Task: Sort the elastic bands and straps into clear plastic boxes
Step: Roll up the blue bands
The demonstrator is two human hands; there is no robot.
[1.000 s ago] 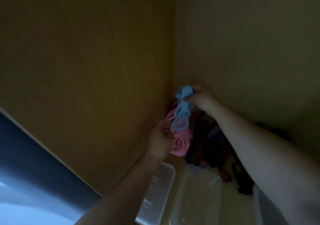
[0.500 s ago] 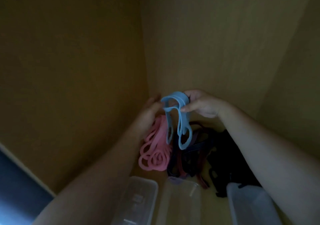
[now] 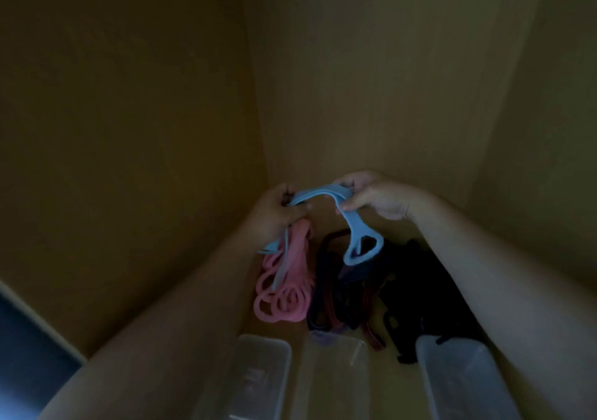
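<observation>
Both hands hold a light blue elastic band (image 3: 353, 230) stretched between them above a pile. My left hand (image 3: 276, 211) grips one end, and a blue loop hangs below it over the pink bands (image 3: 284, 290). My right hand (image 3: 376, 196) pinches the other end, with a blue loop dangling beneath it. Dark red and black straps (image 3: 403, 290) lie tangled to the right of the pink ones. Three clear plastic boxes stand in front: left (image 3: 255, 377), middle (image 3: 332, 377) and right (image 3: 458, 384).
The scene is dim, inside a brown wooden cabinet whose left wall (image 3: 129, 161) and back wall (image 3: 387, 80) close in around the pile. A dark gap (image 3: 26, 339) shows at the lower left, outside the cabinet.
My left hand has taken hold of the blue band and the two hands have pulled apart, spreading it out sideways. The view has shifted, bringing all three boxes into sight.
</observation>
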